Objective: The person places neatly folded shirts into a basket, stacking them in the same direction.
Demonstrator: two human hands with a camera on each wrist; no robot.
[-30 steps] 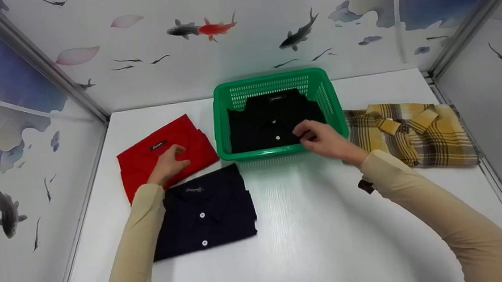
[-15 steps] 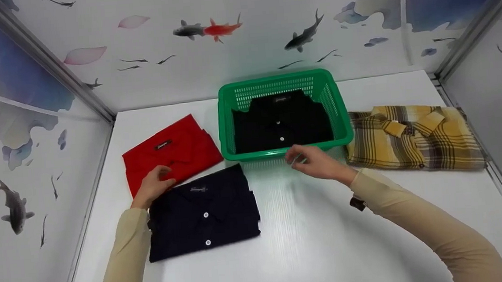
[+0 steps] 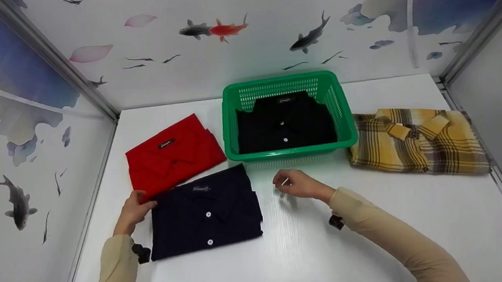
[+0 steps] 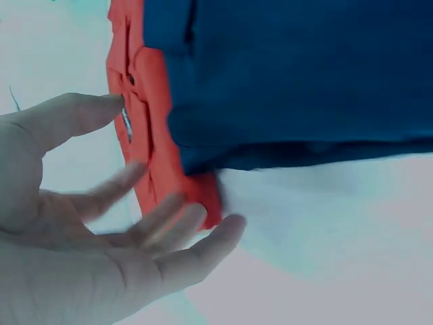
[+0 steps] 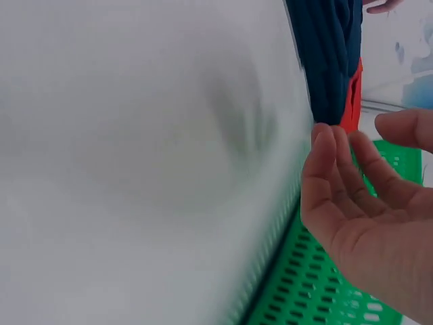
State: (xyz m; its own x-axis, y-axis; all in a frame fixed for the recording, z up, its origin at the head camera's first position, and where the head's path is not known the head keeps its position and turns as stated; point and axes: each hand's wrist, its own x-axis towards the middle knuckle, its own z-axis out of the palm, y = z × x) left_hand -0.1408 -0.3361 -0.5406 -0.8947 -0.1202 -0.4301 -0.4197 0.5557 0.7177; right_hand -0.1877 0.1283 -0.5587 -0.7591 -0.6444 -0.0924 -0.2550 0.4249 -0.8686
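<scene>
My left hand (image 3: 133,211) is at the near left corner of the folded red shirt (image 3: 176,153), beside the folded navy shirt (image 3: 208,220). In the left wrist view its thumb and fingers (image 4: 203,254) are spread apart and grip nothing; whether they touch the cloth I cannot tell. The navy shirt overlaps the red one's near edge. Over the table in front of the green basket (image 3: 292,151) is my right hand (image 3: 301,185), fingers loosely bent, holding nothing. A folded black shirt (image 3: 301,123) with white buttons lies inside the basket.
At the right lies a folded yellow plaid shirt (image 3: 417,143). The white table (image 3: 313,252) meets printed panel walls (image 3: 262,55) at the back and on both sides. Metal posts (image 3: 52,58) stand at the corners.
My left hand has drawn back from above the red shirt to its near left corner. My right hand has left the basket's front rim and come nearer and leftward. The shirts stay put.
</scene>
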